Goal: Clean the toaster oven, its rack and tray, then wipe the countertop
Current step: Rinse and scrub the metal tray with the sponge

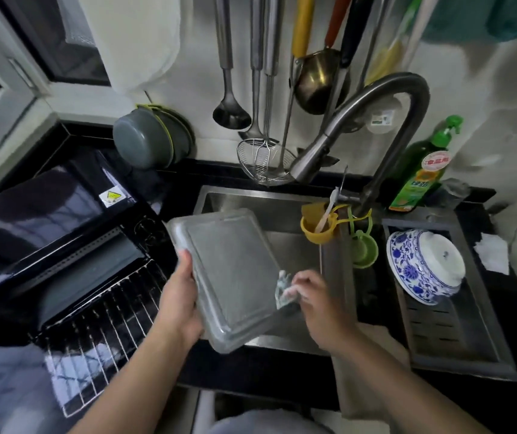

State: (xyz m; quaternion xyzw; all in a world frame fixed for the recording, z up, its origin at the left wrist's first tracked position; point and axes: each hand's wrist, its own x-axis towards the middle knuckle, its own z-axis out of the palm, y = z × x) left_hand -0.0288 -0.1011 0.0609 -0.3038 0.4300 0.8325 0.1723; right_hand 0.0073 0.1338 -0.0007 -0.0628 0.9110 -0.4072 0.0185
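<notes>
The tray (232,277) is being held over the sink (285,211), with the toaster oven (63,220) left of it, the rack (100,333) before that, and the bowl (423,267) right of the sink.

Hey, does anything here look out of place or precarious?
Two things. The rack lies on the open oven door and juts past the counter edge, so a bump might tip it. The bowl leans tilted on its side in the drainer. No spill or damage shows.
</notes>
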